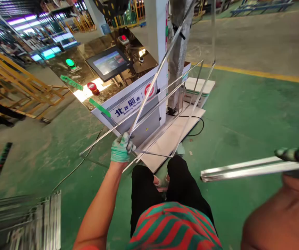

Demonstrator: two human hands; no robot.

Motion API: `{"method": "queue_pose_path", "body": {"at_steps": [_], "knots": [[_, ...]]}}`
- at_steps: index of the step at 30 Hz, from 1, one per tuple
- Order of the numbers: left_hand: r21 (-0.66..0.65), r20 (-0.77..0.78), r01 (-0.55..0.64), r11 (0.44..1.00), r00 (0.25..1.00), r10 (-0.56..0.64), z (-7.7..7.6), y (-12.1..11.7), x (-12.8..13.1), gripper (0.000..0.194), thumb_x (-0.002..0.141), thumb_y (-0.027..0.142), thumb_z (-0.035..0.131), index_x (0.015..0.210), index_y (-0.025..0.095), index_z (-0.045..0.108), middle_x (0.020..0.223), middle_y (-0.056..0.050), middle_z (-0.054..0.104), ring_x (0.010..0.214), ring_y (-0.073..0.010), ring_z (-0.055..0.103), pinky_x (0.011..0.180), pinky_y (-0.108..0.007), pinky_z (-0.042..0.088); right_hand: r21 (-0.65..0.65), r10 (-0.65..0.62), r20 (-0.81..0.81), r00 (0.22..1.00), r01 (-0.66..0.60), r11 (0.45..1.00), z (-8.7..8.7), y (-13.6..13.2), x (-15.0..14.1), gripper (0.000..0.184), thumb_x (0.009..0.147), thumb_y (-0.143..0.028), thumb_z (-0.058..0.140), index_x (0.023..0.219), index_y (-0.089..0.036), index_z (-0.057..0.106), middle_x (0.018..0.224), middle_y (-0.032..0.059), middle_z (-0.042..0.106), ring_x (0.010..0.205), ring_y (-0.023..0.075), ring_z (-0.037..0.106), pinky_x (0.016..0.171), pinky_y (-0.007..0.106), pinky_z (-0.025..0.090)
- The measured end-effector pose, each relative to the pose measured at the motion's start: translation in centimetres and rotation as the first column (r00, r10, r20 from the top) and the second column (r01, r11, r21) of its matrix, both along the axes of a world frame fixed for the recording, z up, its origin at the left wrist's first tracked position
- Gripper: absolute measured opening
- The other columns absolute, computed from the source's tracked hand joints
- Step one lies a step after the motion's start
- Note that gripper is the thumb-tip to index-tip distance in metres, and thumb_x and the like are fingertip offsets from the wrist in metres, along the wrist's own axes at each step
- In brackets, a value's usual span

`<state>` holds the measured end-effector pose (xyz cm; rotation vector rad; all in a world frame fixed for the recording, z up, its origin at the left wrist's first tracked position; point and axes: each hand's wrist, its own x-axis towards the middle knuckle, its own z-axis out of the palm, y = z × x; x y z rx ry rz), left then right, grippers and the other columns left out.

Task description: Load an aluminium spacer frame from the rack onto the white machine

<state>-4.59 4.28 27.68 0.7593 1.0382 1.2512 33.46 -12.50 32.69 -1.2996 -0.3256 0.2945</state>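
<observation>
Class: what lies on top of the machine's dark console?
On the console: a tilted touchscreen, a lit green button, a red mushroom button. Metal strips in the left hand cross its front.

Bright, smooth metal strips [165,93] gleam in the knit cloth glove on the left hand [120,148], above a matt, scuffed green floor [243,114] and glossy dark console top [107,52].

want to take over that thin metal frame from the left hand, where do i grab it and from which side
Grip the metal frame on a long rail just above the gloved left hand, coming from the open green floor on the right. The rails are slim enough for fingers to wrap, and the machine console blocks the left side.
</observation>
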Motion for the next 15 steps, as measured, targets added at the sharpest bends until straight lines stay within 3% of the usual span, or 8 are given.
{"method": "queue_pose_path", "body": {"at_steps": [2, 4, 6, 8, 11, 15], "knots": [[-0.039, 0.046, 0.008, 0.999, 0.999, -0.006, 0.5, -0.1, -0.3, 0.057, 0.046, 0.055, 0.095, 0.067, 0.014, 0.061, 0.035, 0.014, 0.031, 0.031, -0.0007, 0.026, 0.036, -0.018, 0.032, -0.015, -0.064, 0.026, 0.998, 0.064, 0.998, -0.7, 0.8, 0.8, 0.012, 0.081, -0.025, 0.069, 0.085, -0.033, 0.078, 0.05, -0.005, 0.044, 0.046, 0.0097, 0.041, 0.046, 0.027, 0.048], [-0.118, 0.081, -0.017, 0.993, 0.996, 0.026, 1.1, -0.2, -0.7, 0.057, 0.037, 0.043, 0.099, 0.063, 0.016, 0.056, 0.036, 0.014, 0.032, 0.032, -0.0004, 0.027, 0.034, -0.016, 0.03, -0.106, -0.086, 0.021, 0.996, 0.088, 0.991, -2.3, 1.4, 2.1, 0.019, 0.074, -0.028, 0.072, 0.093, -0.029, 0.078, 0.051, -0.0056, 0.05, 0.044, 0.0105, 0.046, 0.038, 0.026, 0.044], [-0.216, 0.069, -0.115, 0.97, 0.989, 0.133, 1.3, -0.2, -1.3, 0.058, 0.028, 0.031, 0.098, 0.062, 0.017, 0.053, 0.039, 0.012, 0.041, 0.033, -0.0019, 0.032, 0.033, -0.015, 0.032, -0.188, -0.074, 0.008, 0.997, 0.074, 0.979, -4.4, 1.9, 3.8, 0.042, 0.062, -0.033, 0.074, 0.102, -0.022, 0.074, 0.057, -0.0043, 0.061, 0.045, 0.0126, 0.053, 0.035, 0.025, 0.042], [-0.297, 0.082, -0.152, 0.943, 0.98, 0.184, 0.9, 0.1, -2.0, 0.052, 0.031, 0.027, 0.095, 0.064, 0.018, 0.056, 0.042, 0.01, 0.049, 0.035, -0.0043, 0.039, 0.036, -0.019, 0.043, -0.16, -0.037, -0.082, 0.996, 0.023, 0.987, -6.5, 2.1, 5.8, 0.064, 0.05, -0.033, 0.073, 0.112, -0.017, 0.067, 0.067, -0.0007, 0.069, 0.054, 0.0166, 0.064, 0.043, 0.026, 0.052], [-0.316, 0.186, -0.068, 0.946, 0.974, 0.132, -0.6, 0.7, -3.0, 0.044, 0.037, 0.025, 0.093, 0.065, 0.018, 0.059, 0.039, 0.012, 0.044, 0.031, -0.0011, 0.028, 0.036, -0.018, 0.04, -0.068, -0.011, -0.175, 0.984, -0.001, 0.998, -8.7, 1.8, 7.6, 0.075, 0.044, -0.031, 0.079, 0.117, -0.019, 0.064, 0.097, 0.0036, 0.075, 0.076, 0.018, 0.073, 0.059, 0.025, 0.063], [-0.361, 0.329, 0.07, 0.93, 0.943, 0.056, -2.7, 1.5, -3.1, 0.045, 0.039, 0.024, 0.096, 0.069, 0.018, 0.063, 0.037, 0.013, 0.038, 0.027, -0.0006, 0.029, 0.034, -0.015, 0.035, -0.074, 0.078, -0.228, 0.97, -0.098, 0.992, -9.5, 0.8, 7.2, 0.084, 0.046, -0.034, 0.087, 0.125, -0.023, 0.062, 0.119, 0.007, 0.071, 0.08, 0.0194, 0.073, 0.062, 0.028, 0.065]]}}
